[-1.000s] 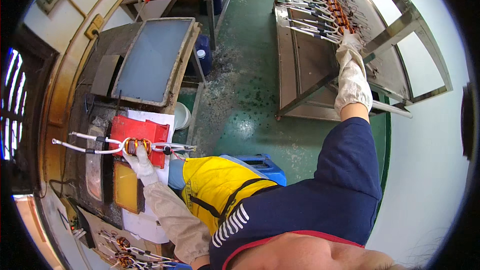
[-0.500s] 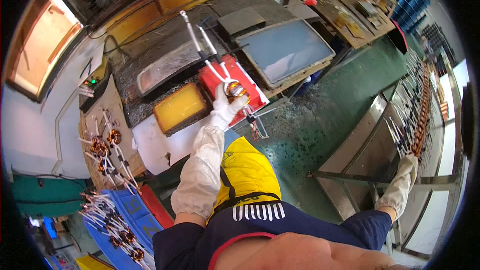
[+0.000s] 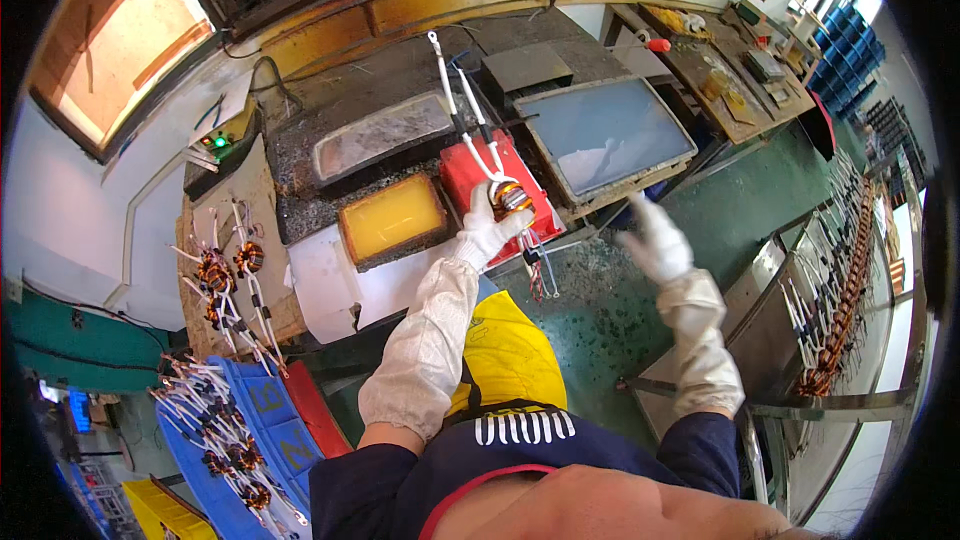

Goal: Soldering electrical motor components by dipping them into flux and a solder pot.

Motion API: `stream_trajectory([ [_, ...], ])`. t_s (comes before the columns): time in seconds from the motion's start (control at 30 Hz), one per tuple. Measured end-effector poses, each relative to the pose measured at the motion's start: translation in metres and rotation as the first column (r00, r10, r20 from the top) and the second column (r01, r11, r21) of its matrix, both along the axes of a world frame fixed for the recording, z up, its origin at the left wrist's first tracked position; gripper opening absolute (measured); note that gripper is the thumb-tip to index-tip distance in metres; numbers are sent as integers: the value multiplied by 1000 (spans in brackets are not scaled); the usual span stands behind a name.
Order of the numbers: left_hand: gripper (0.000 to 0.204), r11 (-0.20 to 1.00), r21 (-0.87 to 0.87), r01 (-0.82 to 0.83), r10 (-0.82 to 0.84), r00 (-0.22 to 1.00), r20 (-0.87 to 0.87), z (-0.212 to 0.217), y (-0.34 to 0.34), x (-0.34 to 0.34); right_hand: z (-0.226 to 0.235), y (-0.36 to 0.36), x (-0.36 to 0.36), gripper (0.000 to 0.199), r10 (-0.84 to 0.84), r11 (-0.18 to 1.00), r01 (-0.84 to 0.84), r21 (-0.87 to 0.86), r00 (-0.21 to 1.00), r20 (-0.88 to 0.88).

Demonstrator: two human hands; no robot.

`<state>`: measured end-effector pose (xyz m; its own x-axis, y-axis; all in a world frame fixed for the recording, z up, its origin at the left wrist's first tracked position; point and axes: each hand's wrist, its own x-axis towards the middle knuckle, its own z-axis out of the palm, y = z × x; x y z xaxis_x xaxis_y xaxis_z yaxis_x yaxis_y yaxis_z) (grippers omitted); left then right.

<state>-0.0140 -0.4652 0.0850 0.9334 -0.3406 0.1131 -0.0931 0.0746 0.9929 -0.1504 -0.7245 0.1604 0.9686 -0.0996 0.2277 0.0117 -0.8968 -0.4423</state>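
My left hand [image 3: 487, 230], in a white glove, grips a ring-shaped copper coil [image 3: 512, 198] with the fingers wrapped round it. The coil is over a red block [image 3: 462, 176] at the bench's front edge. Its long white-sleeved leads [image 3: 472, 105] with black bands stretch away toward the back, and thinner wires hang at the near side. My right hand [image 3: 660, 245], also gloved and slightly blurred, is in the air to the right of the bench. Its fingers are stretched out with nothing in them.
Beside the red block are a tray of yellow material [image 3: 395, 222], a long grey metal-topped tray [image 3: 385, 138] and a large grey-liquid tray [image 3: 608, 135]. More coils lie on a board [image 3: 190, 315] and in a blue bin [image 3: 300, 405]. A metal rack [image 3: 745, 340] with a row of coils stands right.
My right hand has left the coil rack at the right and come inward and up toward the bench, its fingers now apart. My left hand still holds the coil over the red block.
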Motion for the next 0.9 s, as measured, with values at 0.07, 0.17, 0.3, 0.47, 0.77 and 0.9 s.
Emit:
stream_trajectory([
  [0.07, 70, 1000, -17, -3, 2, 1000, -15, 2, 1, -2, -17, 51, 24, 70, 104, 971, -119, 205, 991, 80],
  [0.17, 73, 994, 106, -11, 10, 1000, 5, -2, 6, 0, -40, 117, 52, 77, 148, 891, -205, 405, 975, 166],
  [0.3, 79, 996, 93, 12, -18, 997, 68, -19, 8, 10, -56, 149, 72, 73, -13, 874, -72, 481, 985, 170],
  [0.47, 62, 988, 155, 15, -64, 948, 313, -32, 7, 17, -63, 134, 77, 50, -290, 683, 110, 722, 948, 130],
  [0.77, 26, 992, 122, 15, -49, 958, 282, -19, 9, 13, -55, 38, 21, 47, -237, 73, 22, 997, 971, -4],
  [0.9, 24, 987, 153, 44, -82, 964, 253, -22, 8, 18, -34, -14, -17, 46, -310, 120, 91, 989, 949, -49],
])
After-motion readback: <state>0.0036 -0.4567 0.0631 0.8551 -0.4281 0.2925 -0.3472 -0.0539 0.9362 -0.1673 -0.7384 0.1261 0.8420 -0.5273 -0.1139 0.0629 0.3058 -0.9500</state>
